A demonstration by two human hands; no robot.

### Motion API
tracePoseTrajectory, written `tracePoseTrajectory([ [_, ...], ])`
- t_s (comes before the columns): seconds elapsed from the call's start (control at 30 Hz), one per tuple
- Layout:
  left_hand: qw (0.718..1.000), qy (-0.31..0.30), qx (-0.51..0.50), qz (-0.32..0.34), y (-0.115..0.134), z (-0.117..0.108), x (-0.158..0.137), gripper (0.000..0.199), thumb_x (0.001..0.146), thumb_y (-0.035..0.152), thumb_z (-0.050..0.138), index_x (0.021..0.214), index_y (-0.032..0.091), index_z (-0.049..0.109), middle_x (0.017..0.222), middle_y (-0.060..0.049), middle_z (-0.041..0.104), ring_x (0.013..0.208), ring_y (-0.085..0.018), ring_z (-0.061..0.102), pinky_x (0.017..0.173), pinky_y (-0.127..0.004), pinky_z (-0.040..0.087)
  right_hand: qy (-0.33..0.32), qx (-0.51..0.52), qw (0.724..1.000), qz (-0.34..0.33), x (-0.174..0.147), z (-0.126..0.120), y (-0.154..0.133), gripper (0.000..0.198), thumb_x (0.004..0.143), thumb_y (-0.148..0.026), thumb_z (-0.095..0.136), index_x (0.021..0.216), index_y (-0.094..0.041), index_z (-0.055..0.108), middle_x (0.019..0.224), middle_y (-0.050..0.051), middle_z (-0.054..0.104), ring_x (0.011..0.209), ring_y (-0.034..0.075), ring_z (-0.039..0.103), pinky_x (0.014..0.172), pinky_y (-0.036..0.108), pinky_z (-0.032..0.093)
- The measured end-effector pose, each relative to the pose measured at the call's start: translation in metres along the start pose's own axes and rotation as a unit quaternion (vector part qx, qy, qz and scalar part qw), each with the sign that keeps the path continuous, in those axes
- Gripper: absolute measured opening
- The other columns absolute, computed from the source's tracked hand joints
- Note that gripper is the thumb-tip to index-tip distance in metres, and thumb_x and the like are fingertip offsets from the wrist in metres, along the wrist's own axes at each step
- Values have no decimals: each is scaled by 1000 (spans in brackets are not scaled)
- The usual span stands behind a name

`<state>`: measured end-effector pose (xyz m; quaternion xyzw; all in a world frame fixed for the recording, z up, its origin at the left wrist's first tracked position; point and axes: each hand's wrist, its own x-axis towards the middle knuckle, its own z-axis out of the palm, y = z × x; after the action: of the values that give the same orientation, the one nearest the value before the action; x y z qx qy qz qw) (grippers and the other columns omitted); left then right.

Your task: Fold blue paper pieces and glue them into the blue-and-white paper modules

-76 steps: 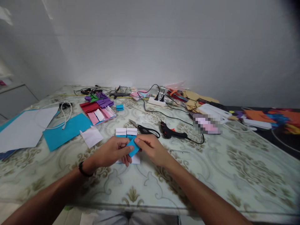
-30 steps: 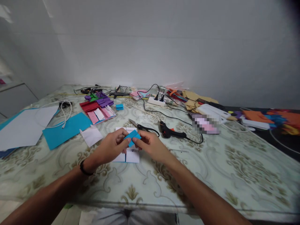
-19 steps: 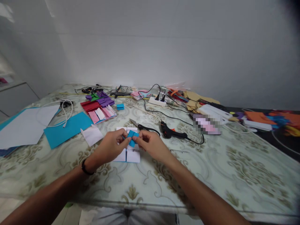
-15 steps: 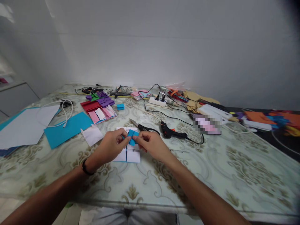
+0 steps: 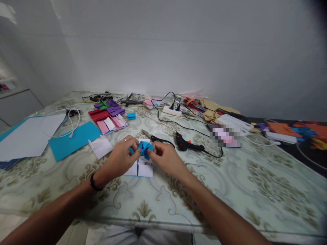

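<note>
Between my two hands is a small folded piece of blue paper (image 5: pixel 145 149), its flaps partly opened out. My left hand (image 5: pixel 124 152) pinches its left side between thumb and fingers. On the right side, my right hand (image 5: pixel 163 154) grips it with thumb and fingertips. Directly underneath lie white folded paper pieces (image 5: pixel 145 170) with blue edges, partly hidden by my hands. Just beyond my right hand rest black-handled scissors (image 5: pixel 158 139). A black glue gun (image 5: pixel 187 143) lies to their right.
On the left are blue paper (image 5: pixel 74 141), large white sheets (image 5: pixel 30 137) and a white cable (image 5: pixel 75 126). Red, purple and pink folded papers (image 5: pixel 112 124) sit further back. A white power strip (image 5: pixel 172 110) with black cords stands near the wall; a phone (image 5: pixel 226 136) lies right.
The blue paper has gone from a flat, compact fold to a more opened shape with raised flaps. Both hands stay in nearly the same place, still pinching it.
</note>
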<state>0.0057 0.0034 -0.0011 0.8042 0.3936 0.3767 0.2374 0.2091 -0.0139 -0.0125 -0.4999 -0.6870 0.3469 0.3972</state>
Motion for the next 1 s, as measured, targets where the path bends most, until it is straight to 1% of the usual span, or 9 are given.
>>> tracePoseTrajectory([
  [0.27, 999, 22, 22, -17, -2, -3, 1, 21, 88, 18, 56, 71, 22, 45, 104, -10, 68, 91, -20, 66, 69, -29, 48, 53, -63, 997, -6, 0, -2, -4, 19, 80, -31, 56, 65, -22, 47, 61, -3, 48, 58, 14, 43, 56, 27, 31],
  [0.43, 999, 29, 32, -24, -2, -2, 1, 21, 86, 17, 57, 70, 22, 44, 102, -8, 70, 88, -19, 66, 69, -29, 48, 63, -64, 996, -10, 1, -2, -3, 18, 78, -30, 56, 65, -22, 46, 61, -3, 49, 60, 14, 43, 57, 27, 32],
  [0.67, 997, 48, 36, -43, -2, -2, 1, 21, 80, 15, 58, 69, 22, 42, 99, -7, 71, 83, -19, 65, 68, -29, 47, 71, -64, 995, -11, 1, -1, -3, 19, 76, -29, 55, 63, -23, 43, 59, -4, 44, 58, 14, 41, 57, 28, 30],
  [0.73, 997, 43, 14, -64, -2, -2, 1, 13, 80, 16, 59, 78, 22, 47, 98, -6, 72, 80, -18, 66, 66, -29, 48, 56, -62, 996, -20, 0, -1, -5, 20, 77, -29, 56, 63, -23, 43, 59, -4, 44, 58, 13, 40, 56, 28, 30],
  [0.77, 997, 34, 0, -76, -1, -2, 0, 10, 81, 17, 59, 86, 22, 51, 98, -6, 73, 78, -18, 67, 66, -28, 49, 44, -60, 997, -28, -1, -1, -5, 20, 77, -29, 56, 64, -23, 42, 60, -4, 44, 58, 13, 40, 56, 28, 30],
  [0.83, 995, 14, -22, -92, 0, -3, 0, 21, 83, 18, 59, 103, 22, 57, 103, -5, 75, 80, -18, 70, 68, -28, 51, 19, -57, 997, -42, -2, 0, -6, 20, 78, -27, 56, 64, -23, 43, 61, -4, 45, 59, 13, 41, 57, 27, 30],
  [0.9, 995, 2, -28, -96, 2, -3, 0, 25, 85, 20, 59, 110, 22, 60, 106, -5, 76, 84, -18, 72, 74, -28, 53, 7, -59, 997, -49, -3, 0, -7, 19, 79, -26, 56, 65, -22, 44, 62, -4, 46, 59, 13, 41, 57, 27, 31],
  [0.93, 995, -2, -24, -96, 2, -3, 0, 23, 86, 21, 60, 109, 21, 62, 102, -4, 76, 83, -17, 72, 76, -29, 54, 7, -61, 997, -49, -3, 0, -7, 19, 79, -25, 56, 65, -22, 44, 62, -4, 46, 59, 13, 41, 56, 27, 31],
  [1.0, 995, -6, -11, -98, 3, -3, -1, 19, 87, 23, 59, 105, 21, 65, 81, 0, 74, 72, -16, 69, 75, -28, 54, 16, -62, 997, -43, -4, -1, -7, 20, 79, -26, 56, 65, -22, 43, 60, -4, 46, 58, 13, 41, 56, 27, 31],
])
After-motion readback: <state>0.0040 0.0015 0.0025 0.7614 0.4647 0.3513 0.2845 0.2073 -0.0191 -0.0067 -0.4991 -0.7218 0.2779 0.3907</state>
